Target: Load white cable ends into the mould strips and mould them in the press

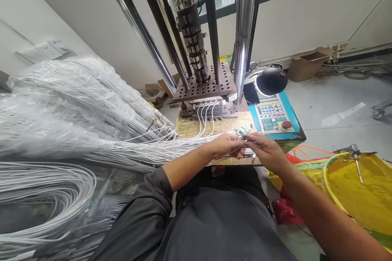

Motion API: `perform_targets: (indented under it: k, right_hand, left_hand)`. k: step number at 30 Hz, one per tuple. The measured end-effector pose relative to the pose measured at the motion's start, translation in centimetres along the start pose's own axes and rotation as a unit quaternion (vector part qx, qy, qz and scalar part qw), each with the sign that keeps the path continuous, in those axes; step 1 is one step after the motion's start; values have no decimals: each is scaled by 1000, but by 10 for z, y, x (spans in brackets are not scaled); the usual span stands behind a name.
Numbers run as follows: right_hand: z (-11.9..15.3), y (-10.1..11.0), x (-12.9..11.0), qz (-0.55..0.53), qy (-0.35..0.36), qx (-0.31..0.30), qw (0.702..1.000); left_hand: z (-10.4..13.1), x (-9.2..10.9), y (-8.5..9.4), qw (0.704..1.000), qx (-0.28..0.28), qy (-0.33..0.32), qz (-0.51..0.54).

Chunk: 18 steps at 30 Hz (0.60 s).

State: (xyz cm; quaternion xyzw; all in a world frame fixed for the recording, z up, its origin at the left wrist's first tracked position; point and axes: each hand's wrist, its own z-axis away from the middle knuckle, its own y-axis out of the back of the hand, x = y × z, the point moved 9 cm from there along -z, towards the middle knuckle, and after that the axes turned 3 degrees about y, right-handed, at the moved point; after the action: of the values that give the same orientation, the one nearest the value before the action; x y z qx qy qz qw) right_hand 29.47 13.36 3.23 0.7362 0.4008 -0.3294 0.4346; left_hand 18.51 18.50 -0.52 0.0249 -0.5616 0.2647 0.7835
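Note:
My left hand (227,146) is closed in a pinch on the end of a white cable, close to the table's front edge. Right beside it, my right hand (267,153) pinches a small green piece (241,133), with the fingertips of both hands almost touching. A thick bundle of white cables (171,149) runs in from the left to my left hand. Several white cables (201,119) curve up into the metal mould (214,108) under the press plate (211,85). More small green pieces lie on the table just beyond my fingers.
A teal control panel (271,114) with a red button and a black lamp (272,81) stand right of the press. Plastic-wrapped cables (61,106) and a cable coil (76,195) fill the left. A yellow-lined container (361,187) holding an air gun is at right.

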Motion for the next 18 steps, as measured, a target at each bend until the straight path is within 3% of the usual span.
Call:
perform_targets:
  k: [5,9,11,14,18]
  right_hand:
    - [-16,5,15,1,13,-59,998]
    - [-67,19,45,141,6,-52,989]
    - [-99,2,59,248,21,-100,963]
    - [-137,-43,86,365,2,-200,909]
    - [-165,-91,104,392,-9,-278,877]
  left_hand:
    - [3,-1,17,993,98,-55,-24]
    - [18,3,50,970,214,-88,-74]
    - [29,11,68,944,278,-118,-132]
    - [39,18,89,909,341,-149,-186]
    - [39,7,112,905,372,-126,-160]
